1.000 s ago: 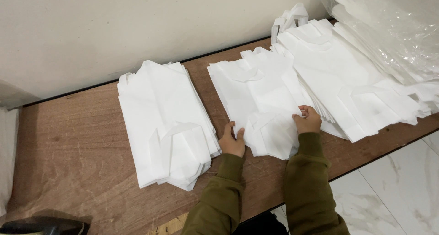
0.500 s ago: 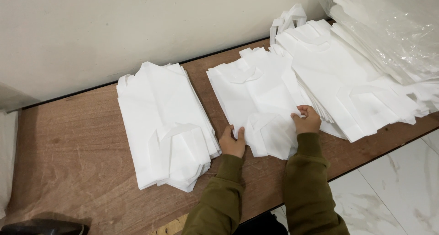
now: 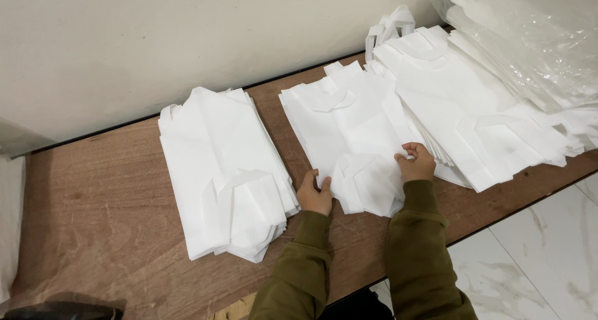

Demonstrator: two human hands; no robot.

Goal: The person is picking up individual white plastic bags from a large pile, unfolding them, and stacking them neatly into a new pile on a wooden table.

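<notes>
A white fabric bag lies flat in the middle of the brown wooden table, its handles folded at the near end. My left hand pinches its near left corner. My right hand grips its near right edge, fingers curled on the fabric. Both arms wear olive green sleeves. A neat stack of folded white bags lies to the left of my left hand. A larger fanned pile of white bags spreads to the right, partly under the middle bag.
A clear plastic wrap over more white bags sits at the far right. A pale wall runs behind the table. White marble floor tiles show past the table's near edge. A dark object lies at the bottom left.
My hands have stayed on the bag's near corners, with only small finger shifts. The bag's near end looks slightly more gathered.
</notes>
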